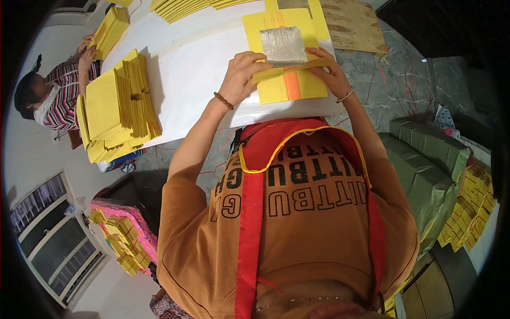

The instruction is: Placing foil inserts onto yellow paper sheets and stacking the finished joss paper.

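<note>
A yellow paper sheet (252, 34) with a silver foil square (283, 45) lies at the near right of the white table. My left hand (241, 76) pinches the left end of its near edge, which is raised and curled over. At the right end, my right hand (332, 74) grips the same edge with bent fingers. Beneath it, nearer to me, shows another yellow paper (313, 91) with an orange stripe. My fingertips are partly hidden by the curled edge.
A tall stack of folded yellow papers (109, 103) stands on the left of the white table (186, 80). Beyond it a person (58, 98) in stripes handles a yellow bundle (110, 32). More yellow sheets (186, 6) lie at the far edge. A green-covered pile (419, 175) stands at right.
</note>
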A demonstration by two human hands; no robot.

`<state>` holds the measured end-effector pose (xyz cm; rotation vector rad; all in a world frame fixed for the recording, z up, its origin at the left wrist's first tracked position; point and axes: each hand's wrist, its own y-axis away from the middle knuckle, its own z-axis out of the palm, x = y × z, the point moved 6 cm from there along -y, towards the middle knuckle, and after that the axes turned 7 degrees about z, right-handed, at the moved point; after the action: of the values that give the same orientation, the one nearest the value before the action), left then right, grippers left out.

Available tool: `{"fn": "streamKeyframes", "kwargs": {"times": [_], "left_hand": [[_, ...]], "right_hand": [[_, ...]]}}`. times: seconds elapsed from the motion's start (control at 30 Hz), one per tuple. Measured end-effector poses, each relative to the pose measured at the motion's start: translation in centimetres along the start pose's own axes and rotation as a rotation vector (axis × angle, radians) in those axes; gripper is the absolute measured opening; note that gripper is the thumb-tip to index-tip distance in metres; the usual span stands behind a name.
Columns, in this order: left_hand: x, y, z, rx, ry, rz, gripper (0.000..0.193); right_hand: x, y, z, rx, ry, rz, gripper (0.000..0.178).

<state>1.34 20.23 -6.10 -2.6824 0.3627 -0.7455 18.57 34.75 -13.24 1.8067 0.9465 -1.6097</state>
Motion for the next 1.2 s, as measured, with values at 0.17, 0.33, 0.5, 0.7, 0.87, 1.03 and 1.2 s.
{"fn": "streamKeyframes", "kwargs": {"times": [0.17, 0.33, 0.5, 0.7, 0.87, 1.03, 1.2], "left_hand": [[1.4, 0.2, -1.4, 0.060, -0.020, -0.003, 0.033], [2.5, 2.4, -0.6, 0.013, 0.236, -0.223, 0.020], [-0.1, 2.9, 1.1, 0.179, 0.362, -0.633, 0.020], [-3.4, 2.4, 2.7, 0.290, 0.723, -0.876, 0.019], [-3.9, 2.1, 3.1, 0.331, 0.849, -0.953, 0.017], [-4.5, 2.3, 3.5, 0.355, 0.819, -0.942, 0.017], [-3.6, 1.5, 2.5, 0.408, 0.793, -0.947, 0.020]], "right_hand": [[-6.0, 0.5, -0.9, -0.048, 0.492, -0.334, 0.022], [-6.5, 2.7, 0.0, -0.244, 0.330, -0.104, 0.019], [-4.5, 1.5, 0.1, -0.006, 0.231, 0.243, 0.023], [-3.6, 0.3, 0.2, 0.235, 0.079, 0.260, 0.039], [-3.1, -0.4, 0.2, 0.271, 0.251, 0.288, 0.036], [-2.7, -0.6, 0.3, 0.338, 0.182, 0.229, 0.036], [-2.5, -0.6, 0.0, 0.349, 0.320, 0.262, 0.034]]}}
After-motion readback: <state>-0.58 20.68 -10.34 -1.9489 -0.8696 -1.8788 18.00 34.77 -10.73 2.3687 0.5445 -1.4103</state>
